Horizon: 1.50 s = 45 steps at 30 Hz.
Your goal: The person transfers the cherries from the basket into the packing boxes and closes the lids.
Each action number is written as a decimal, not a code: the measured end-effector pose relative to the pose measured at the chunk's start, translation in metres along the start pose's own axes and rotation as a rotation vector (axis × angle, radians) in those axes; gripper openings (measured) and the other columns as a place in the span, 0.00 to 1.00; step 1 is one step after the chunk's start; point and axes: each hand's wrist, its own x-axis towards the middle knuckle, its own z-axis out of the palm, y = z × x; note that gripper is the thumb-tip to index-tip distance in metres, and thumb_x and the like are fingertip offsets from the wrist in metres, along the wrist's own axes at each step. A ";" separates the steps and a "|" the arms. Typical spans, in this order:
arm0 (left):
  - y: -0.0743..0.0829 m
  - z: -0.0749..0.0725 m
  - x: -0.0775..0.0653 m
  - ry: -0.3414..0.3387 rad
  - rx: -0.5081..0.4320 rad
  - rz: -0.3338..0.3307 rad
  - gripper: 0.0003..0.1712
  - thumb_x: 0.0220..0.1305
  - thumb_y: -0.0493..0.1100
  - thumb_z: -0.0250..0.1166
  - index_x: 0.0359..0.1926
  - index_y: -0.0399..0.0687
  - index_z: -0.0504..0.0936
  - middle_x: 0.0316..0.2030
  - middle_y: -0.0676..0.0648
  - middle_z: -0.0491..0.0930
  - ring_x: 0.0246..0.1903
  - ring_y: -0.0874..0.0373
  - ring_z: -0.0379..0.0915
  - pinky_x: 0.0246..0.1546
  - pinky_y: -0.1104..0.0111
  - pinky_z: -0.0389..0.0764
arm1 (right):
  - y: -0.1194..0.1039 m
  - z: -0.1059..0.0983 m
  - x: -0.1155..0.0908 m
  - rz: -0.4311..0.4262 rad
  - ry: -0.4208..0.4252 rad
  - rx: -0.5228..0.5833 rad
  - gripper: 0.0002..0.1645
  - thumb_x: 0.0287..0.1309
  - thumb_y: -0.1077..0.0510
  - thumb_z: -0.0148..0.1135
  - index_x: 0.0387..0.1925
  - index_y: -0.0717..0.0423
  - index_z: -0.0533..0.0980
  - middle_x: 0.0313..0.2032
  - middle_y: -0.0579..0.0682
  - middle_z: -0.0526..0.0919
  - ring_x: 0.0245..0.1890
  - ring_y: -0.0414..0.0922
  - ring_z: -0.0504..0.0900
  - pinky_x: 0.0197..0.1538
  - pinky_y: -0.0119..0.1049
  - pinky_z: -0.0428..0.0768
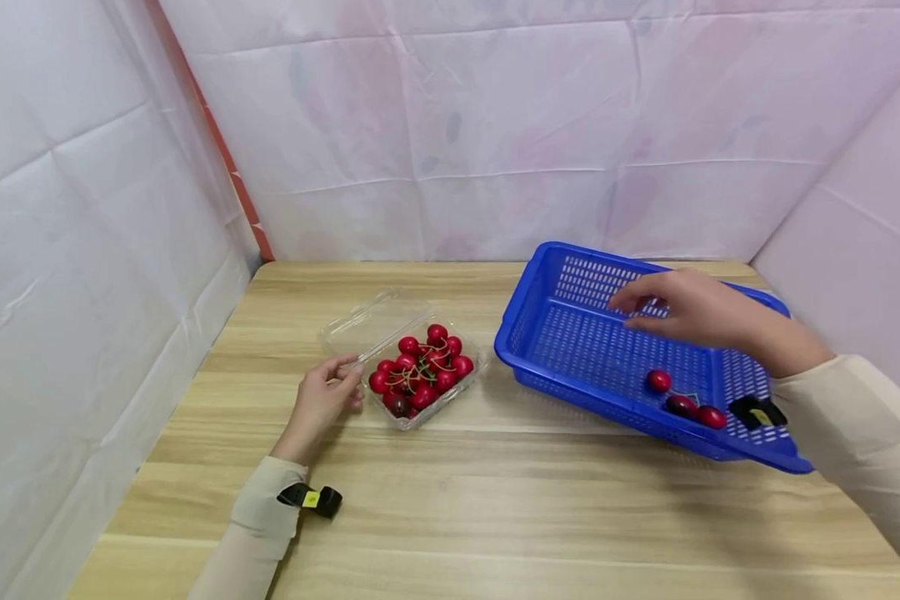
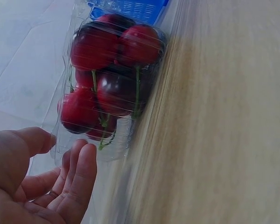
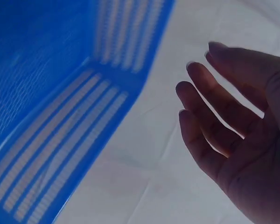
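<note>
A clear plastic clamshell box (image 1: pixel 444 406) holds a heap of red cherries (image 1: pixel 422 397) with green stems. At its near left edge, my left hand (image 1: pixel 322 400) pinches the rim between thumb and fingers; the left wrist view shows the thumb (image 2: pixel 39 140) at the rim and the fingers by the side wall. Over the blue basket (image 1: pixel 521 333) hovers my right hand (image 1: pixel 693 312), its fingers loosely bent and nothing between them. Inside the basket, near its front right, lie a single cherry (image 1: pixel 658 381) and a pair of cherries (image 1: pixel 696 411) joined by a stem.
The box's clear lid (image 1: pixel 367 321) is folded back behind it. Both containers stand on a wood-grain table (image 1: pixel 450 517), the basket to the right of the box. Pale cloth walls (image 1: pixel 450 125) rise behind the table and at both sides.
</note>
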 end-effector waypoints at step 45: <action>0.001 -0.001 -0.002 0.004 -0.007 0.000 0.23 0.68 0.40 0.60 0.61 0.34 0.72 0.37 0.38 0.78 0.24 0.59 0.79 0.28 0.67 0.85 | 0.066 0.074 -0.024 0.432 -0.719 0.256 0.26 0.47 0.71 0.66 0.45 0.53 0.66 0.38 0.56 0.67 0.35 0.50 0.71 0.30 0.36 0.83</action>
